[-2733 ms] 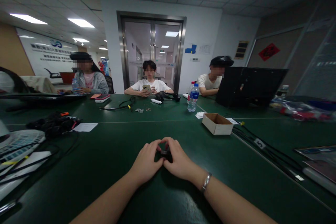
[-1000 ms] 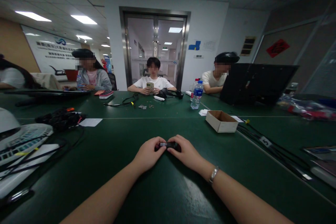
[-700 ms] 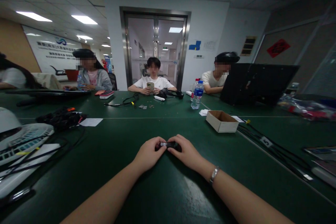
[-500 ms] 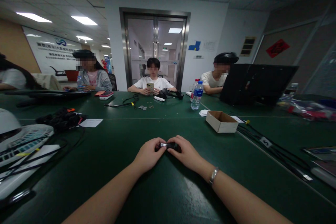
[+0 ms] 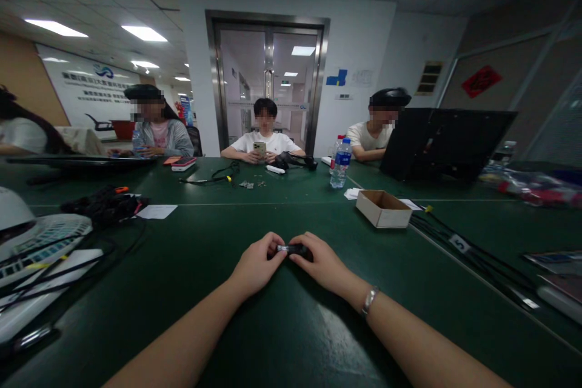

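Both of my hands meet over the green table (image 5: 291, 327) in front of me. Between them is a small black part with a silver metal end (image 5: 291, 249). My left hand (image 5: 257, 265) pinches the silver end with its fingertips. My right hand (image 5: 321, 265), with a metal bracelet at the wrist, grips the black body from the other side. Most of the part is hidden by my fingers.
An open cardboard box (image 5: 383, 208) sits ahead to the right, with black cables (image 5: 464, 254) beside it. A water bottle (image 5: 339, 163), a black laptop (image 5: 443, 142), a pile of black items (image 5: 104, 205) and papers with cables (image 5: 40, 254) lie around. Other people sit at the far side.
My hands have shifted from cupping the part to pinching it at both ends, showing its silver tip. The view has lifted slightly. In the last second almost nothing moved.
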Available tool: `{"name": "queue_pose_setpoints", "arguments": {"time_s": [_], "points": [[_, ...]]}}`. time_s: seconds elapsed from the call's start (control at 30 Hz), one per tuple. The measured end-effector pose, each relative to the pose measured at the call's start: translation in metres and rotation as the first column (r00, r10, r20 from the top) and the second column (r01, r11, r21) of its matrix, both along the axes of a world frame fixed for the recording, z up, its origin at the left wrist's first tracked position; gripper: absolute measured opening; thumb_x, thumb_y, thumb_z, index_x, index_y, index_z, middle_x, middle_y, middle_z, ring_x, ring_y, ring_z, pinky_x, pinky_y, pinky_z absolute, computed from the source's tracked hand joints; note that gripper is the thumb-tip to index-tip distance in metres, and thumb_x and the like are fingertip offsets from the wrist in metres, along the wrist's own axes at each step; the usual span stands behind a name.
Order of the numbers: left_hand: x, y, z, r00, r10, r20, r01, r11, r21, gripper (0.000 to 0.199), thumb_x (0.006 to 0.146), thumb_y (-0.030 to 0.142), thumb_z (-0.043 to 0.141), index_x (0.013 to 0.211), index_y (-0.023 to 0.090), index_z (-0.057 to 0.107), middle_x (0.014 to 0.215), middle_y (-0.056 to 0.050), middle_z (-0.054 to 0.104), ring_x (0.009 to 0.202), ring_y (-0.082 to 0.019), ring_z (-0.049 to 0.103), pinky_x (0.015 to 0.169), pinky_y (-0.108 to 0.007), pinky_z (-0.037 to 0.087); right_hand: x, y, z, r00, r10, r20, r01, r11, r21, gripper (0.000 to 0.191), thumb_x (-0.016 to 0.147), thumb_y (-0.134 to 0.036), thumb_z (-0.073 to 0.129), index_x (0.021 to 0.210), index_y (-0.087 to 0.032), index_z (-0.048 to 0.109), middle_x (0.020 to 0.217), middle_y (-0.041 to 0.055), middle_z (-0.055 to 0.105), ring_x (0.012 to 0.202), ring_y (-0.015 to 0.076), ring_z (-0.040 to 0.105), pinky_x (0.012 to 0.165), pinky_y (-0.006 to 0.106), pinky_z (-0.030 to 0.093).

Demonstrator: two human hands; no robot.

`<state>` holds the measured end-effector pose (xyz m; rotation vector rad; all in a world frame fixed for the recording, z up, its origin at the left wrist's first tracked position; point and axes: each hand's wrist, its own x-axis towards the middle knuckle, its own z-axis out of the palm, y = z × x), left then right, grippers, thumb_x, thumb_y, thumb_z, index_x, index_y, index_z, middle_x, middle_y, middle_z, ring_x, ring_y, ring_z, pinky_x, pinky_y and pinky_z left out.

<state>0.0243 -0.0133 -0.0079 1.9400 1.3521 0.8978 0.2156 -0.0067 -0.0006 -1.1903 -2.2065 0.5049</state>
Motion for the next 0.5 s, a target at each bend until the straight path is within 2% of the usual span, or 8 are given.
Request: {"name": "queue_pose_setpoints", "arguments": {"time_s": [0.5], "points": [[-0.0001, -0.0014, 0.0025, 0.999, -0.012, 0.038, 0.013, 1.000, -0.017, 0.021, 0.081, 0.037, 0.050, 0.095, 0.023, 0.058, 0.084, 0.000, 0.063, 0.076, -0.016, 0.058, 0.069, -0.025, 0.042, 0.0005, -0.0032, 0.0024, 0.999, 0.033, -0.004, -0.033, 0.999, 0.023, 0.022, 0.080, -0.020, 0.059, 0.102, -0.022, 0.060, 0.096, 0.0029, 0.057, 0.086, 0.0159, 0.055, 0.076, 0.030, 0.043]]}}
